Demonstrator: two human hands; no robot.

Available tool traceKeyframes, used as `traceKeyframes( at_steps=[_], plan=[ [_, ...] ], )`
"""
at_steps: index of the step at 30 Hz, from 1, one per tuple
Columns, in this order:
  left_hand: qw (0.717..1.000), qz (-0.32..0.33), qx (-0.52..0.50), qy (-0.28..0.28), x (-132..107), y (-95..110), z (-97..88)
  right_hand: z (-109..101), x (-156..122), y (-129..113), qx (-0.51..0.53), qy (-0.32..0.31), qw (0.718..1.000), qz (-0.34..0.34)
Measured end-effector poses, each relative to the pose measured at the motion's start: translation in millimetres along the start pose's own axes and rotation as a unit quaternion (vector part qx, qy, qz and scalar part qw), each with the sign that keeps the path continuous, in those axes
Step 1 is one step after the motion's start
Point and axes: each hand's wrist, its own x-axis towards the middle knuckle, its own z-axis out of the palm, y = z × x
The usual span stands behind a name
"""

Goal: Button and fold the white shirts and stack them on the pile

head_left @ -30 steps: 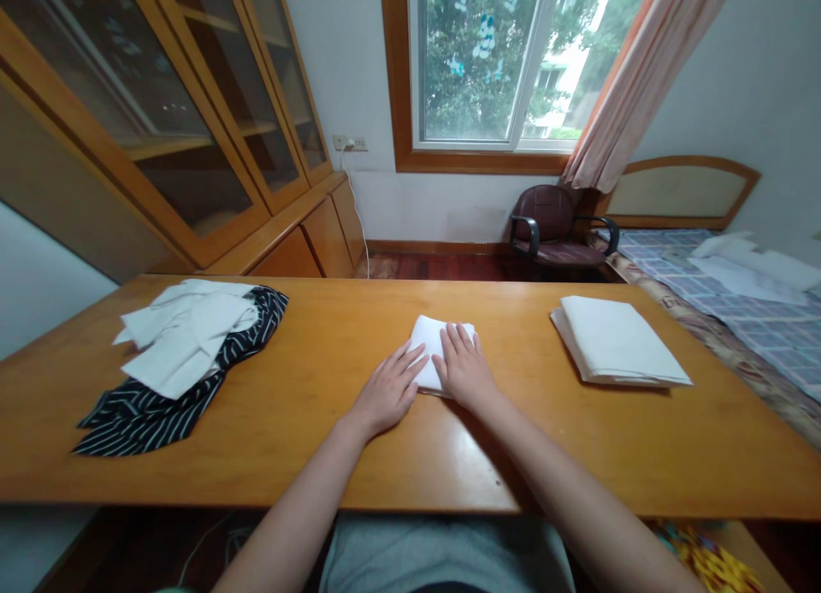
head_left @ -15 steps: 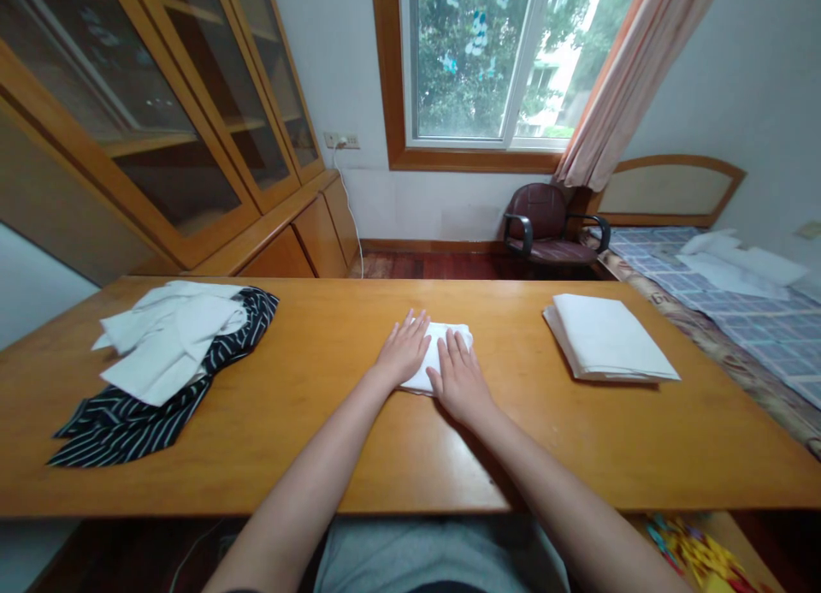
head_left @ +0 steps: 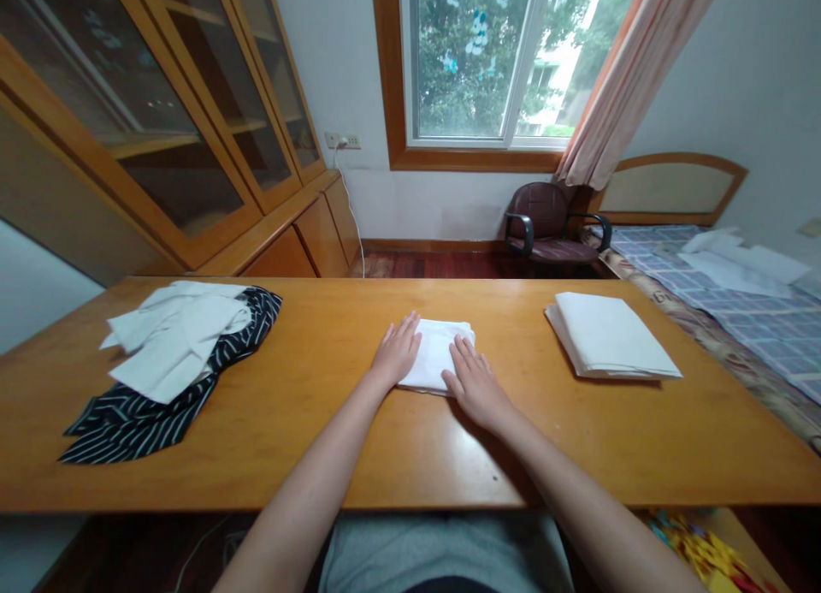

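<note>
The left hand covers the left edge of the folded white cloth, and the right hand hides its near right corner. The striped garment lies partly under loose white cloths. The surface is cut by the left edge, the bed by the right edge.

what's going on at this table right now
A person sits at a wooden table with both hands flat on a small folded white cloth in the middle: the left hand on its left edge, the right hand on its near right side. A neat stack of folded white cloths lies to the right, and loose white cloths lie on a striped garment to the left.
</note>
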Motion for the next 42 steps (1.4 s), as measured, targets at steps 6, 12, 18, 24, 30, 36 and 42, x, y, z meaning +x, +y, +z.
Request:
traceKeyframes(
  at_steps=[6, 12, 18, 24, 30, 36, 42],
  plan=[
    [1.000, 0.008, 0.002, 0.025, -21, -5, 2.3, -18, 26, 6, -0.023, 0.082, 0.996, -0.013],
    [0.998, 0.049, -0.009, 0.036, -29, -1, -1.1, -10, 53, -10, -0.094, 0.065, 0.991, -0.076],
    [0.998, 0.054, -0.034, 0.026, -30, -2, -5.3, 6, 53, -8, -0.097, 0.067, 0.992, -0.031],
    [0.991, 0.089, -0.105, -0.010, -49, -4, -17.4, 4, 51, -5, -0.080, 0.050, 0.995, -0.014],
    [0.986, 0.145, -0.067, -0.055, -76, 2, -26.2, 7, 51, -3, -0.066, 0.059, 0.996, -0.018],
    [0.981, 0.182, -0.041, -0.045, -77, 2, -22.4, 10, 52, 0, -0.055, 0.063, 0.996, -0.018],
    [0.980, 0.187, -0.033, -0.055, -75, -1, -18.5, 9, 51, -1, -0.059, 0.066, 0.996, -0.019]
  ],
)
